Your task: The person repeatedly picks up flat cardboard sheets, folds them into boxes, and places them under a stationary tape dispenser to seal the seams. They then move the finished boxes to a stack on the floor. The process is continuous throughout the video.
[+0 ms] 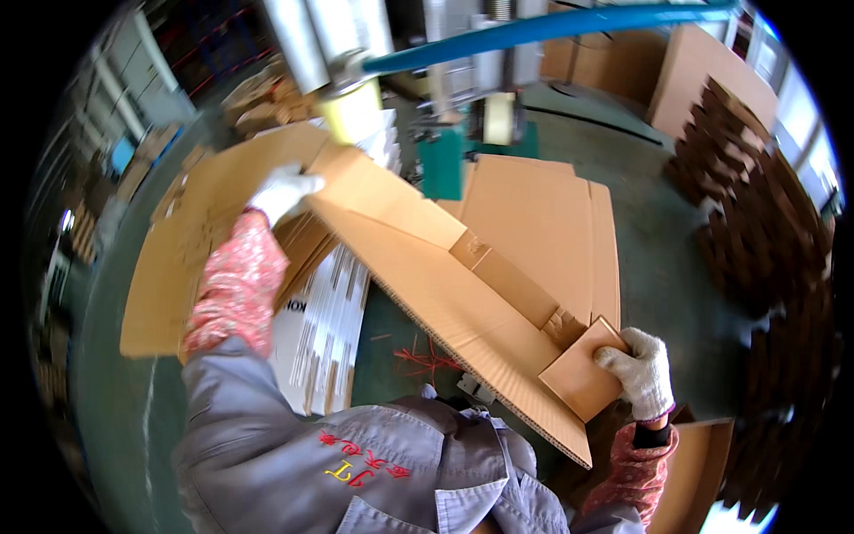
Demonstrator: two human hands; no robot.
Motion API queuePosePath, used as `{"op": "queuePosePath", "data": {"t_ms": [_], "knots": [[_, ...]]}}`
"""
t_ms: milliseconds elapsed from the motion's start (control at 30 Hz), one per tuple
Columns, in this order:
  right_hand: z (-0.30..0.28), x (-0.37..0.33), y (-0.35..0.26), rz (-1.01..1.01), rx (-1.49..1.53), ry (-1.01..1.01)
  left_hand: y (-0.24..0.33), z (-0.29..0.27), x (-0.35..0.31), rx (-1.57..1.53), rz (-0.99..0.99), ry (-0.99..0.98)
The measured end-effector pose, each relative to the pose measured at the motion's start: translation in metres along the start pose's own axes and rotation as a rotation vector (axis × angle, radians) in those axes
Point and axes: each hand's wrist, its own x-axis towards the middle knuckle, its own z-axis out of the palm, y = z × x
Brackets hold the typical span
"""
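I am holding a flattened cardboard box blank (pixel 436 276) across my front, running from ten o'clock to four o'clock. My left hand (pixel 283 190) is gripping its far edge, and my right hand (pixel 639 369) is pinching a small end flap (pixel 583 369). I am keeping both grips firm and level so the sheet folds on its creases above the floor (pixel 663 267), without buckling.

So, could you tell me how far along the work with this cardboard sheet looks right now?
Done: flat sheets lie stacked on the floor. In hand: a long corrugated cardboard blank is held up, left hand gripping its far end, right hand pinching a flap. Left: the blank is still unfolded, its flaps loose.
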Motion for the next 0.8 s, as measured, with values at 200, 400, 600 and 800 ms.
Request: {"op": "queuePosePath", "data": {"t_ms": [200, 400, 600, 800], "knots": [[0.063, -0.011, -0.012, 0.128, -0.180, 0.016, 0.044, 0.043, -0.001, 1.162, 1.020, -0.286], [0.094, -0.037, -0.022, 0.161, -0.199, 0.227, 0.034, 0.066, -0.036, 0.735, 1.423, -1.092], [0.104, -0.031, -0.031, 0.103, -0.303, 0.386, 0.099, 0.071, -0.039, 0.966, 1.485, -1.411], [0.070, -0.033, 0.023, -0.030, 0.656, 0.516, 0.122, 0.159, 0.082, 0.561, 0.240, -1.860]]}}
